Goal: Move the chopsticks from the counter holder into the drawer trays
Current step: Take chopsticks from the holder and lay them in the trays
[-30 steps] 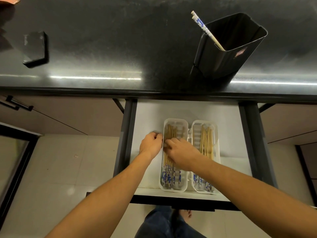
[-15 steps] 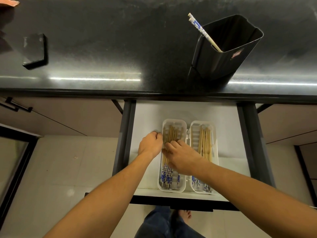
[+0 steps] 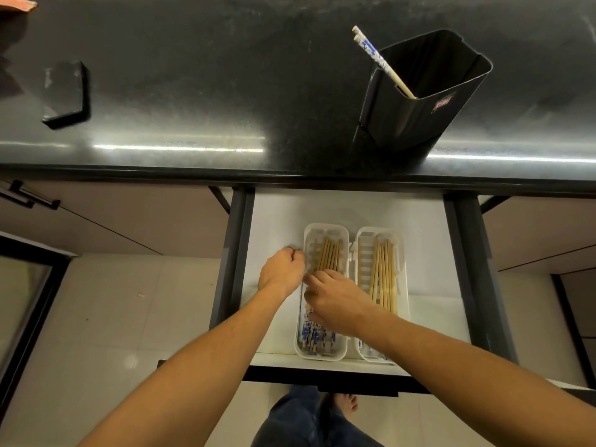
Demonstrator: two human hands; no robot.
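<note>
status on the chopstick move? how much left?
Mostly done: both drawer trays, left tray and right tray, already hold bundles. In hand: the right hand settles chopsticks in the left tray; the left hand steadies it. Left: one pair in the black holder.

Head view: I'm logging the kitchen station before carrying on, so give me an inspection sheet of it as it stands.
Surface: black counter, glossy; open drawer below, white floor.
Job's things: holder with two chopsticks left; left tray and right tray hold chopsticks.
Clutter: black block; orange scrap at corner.
Grippers: left hand fisted beside the left tray; right hand over its chopsticks.
Cables: nothing seen.
Surroundings: cabinet fronts, tiled floor, bare foot.
</note>
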